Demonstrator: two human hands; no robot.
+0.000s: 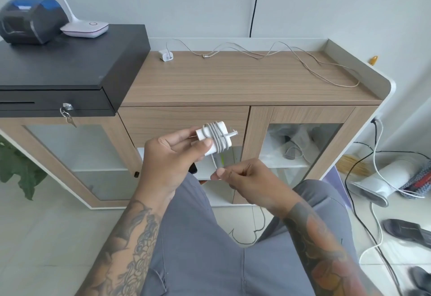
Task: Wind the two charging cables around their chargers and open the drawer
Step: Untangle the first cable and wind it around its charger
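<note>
We see a wood-grain cabinet top (pixel 233 81), matt, with glass doors (pixel 77 151) below. The charger (pixel 215 140) looks like smooth white plastic, its cable (pixel 218 137) rubbery. The black box (pixel 70 62) looks matt, with shiny metal keys (pixel 67 115). The trousers (pixel 210 249) are grey cloth.

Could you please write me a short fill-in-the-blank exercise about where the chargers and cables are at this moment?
1. The left hand holds a white charger with cable wound ____ it.
2. The right hand pinches the loose end of that ____.
3. The second charger lies on the wooden ____, its cable unwound.
4. The drawer beneath is ____.

Missing words: around; cable; cabinet top; closed
</note>
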